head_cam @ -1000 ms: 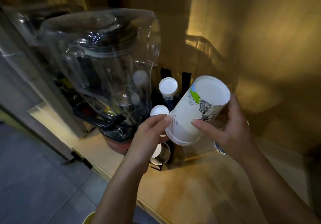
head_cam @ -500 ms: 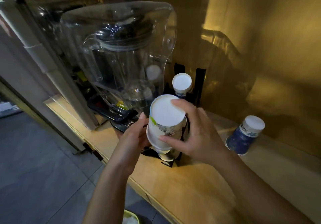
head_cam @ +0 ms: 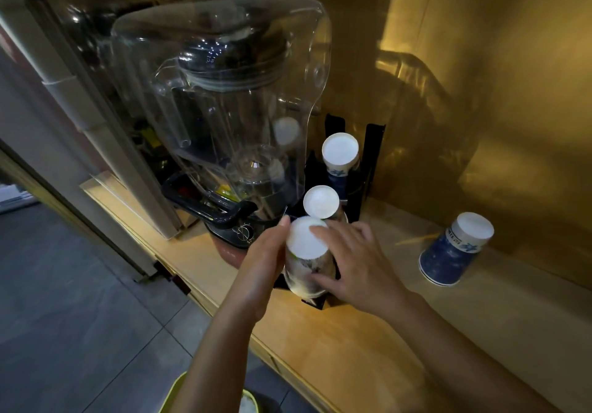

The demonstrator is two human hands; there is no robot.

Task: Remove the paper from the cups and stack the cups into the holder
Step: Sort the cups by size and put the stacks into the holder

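Note:
A white printed paper cup (head_cam: 303, 254) stands upside down in the front slot of the black cup holder (head_cam: 373, 156). My left hand (head_cam: 264, 265) grips its left side and my right hand (head_cam: 354, 265) wraps its right side, fingers on the base. Behind it in the holder sit another upside-down white-bottomed cup (head_cam: 321, 201) and, further back, a blue-patterned cup stack (head_cam: 339, 156). A separate blue cup (head_cam: 455, 249) stands upside down on the counter to the right, apart from both hands.
A large blender with a clear cover (head_cam: 224, 108) stands directly left of the holder. The wooden counter (head_cam: 368, 348) runs to a golden wall at the back. A yellow-green bin rim (head_cam: 179, 390) shows below the counter edge, over grey floor tiles.
The white cup went from tilted in mid-air above the holder, to upright and inverted, then down into the front slot. Both hands followed it down.

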